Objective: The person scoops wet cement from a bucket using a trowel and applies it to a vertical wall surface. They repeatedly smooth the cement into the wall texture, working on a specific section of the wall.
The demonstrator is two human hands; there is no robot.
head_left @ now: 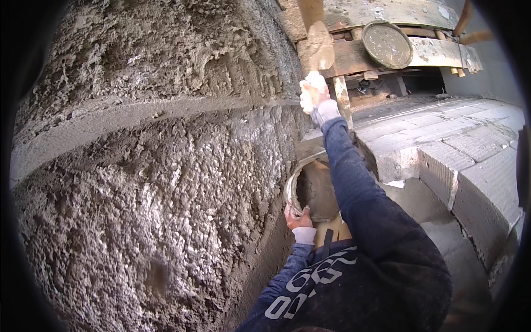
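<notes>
My left hand (pixel 299 217) is closed on the near-left rim of a round bucket (pixel 290 188), held close to my body beside the wall. Wet grey mortar (pixel 318 191) lies inside it. Stretched far ahead, my right hand (pixel 314 92) is closed in a fist round the handle of a trowel; the handle itself is hidden by the fingers. The trowel's blade (pixel 319 51), coated in mortar and slightly blurred, points away from me toward the planks. To the left rises a wall (pixel 166 182) covered in rough, wet mortar.
A smooth mortar band (pixel 110 119) crosses the wall. Ahead stands a plank scaffold (pixel 348 55) bearing a round tub (pixel 387 44) of mortar, with wooden poles (pixel 467 19) near it. On the right, a low wall of pale blocks (pixel 470 144) has a stepped edge.
</notes>
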